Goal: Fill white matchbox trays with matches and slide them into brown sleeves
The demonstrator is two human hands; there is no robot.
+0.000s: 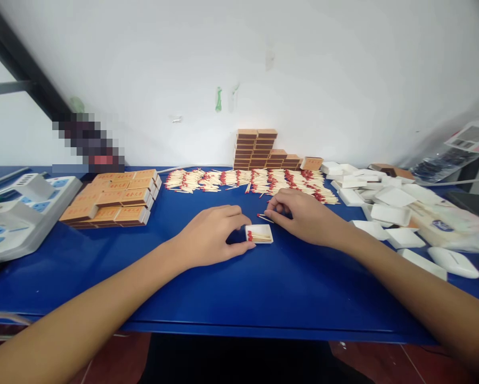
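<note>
The left hand [213, 234] is resting on the blue worktop [263, 288], curled narrow, with thumb and forefinger closing on the left end of a small white tray [260, 233]. That tray is sitting flat near the middle of the worktop, between the two hands, and a few red-tipped matches are lying inside it. The right hand [303, 216] is lying knuckles up just beyond and to the right of the tray, its fingertips pinching one end of a single match [263, 217]. The match's red head is pointing left, just above the tray's far edge.

Behind the hands a long row of loose matches [251, 181] is stretching across the worktop. A stepped stack of brown matchboxes [259, 149] is standing against the white wall [303, 69]. To the left, a flat block of closed matchboxes [111, 198] is showing red print on its labels, too small for me to read. A white power strip [15, 213] with blue sockets is lying at the far left edge. On the right, a heap of empty white trays [383, 205] is spreading out, and a clear plastic pack [447, 226] is carrying a blue logo I cannot make out
</note>
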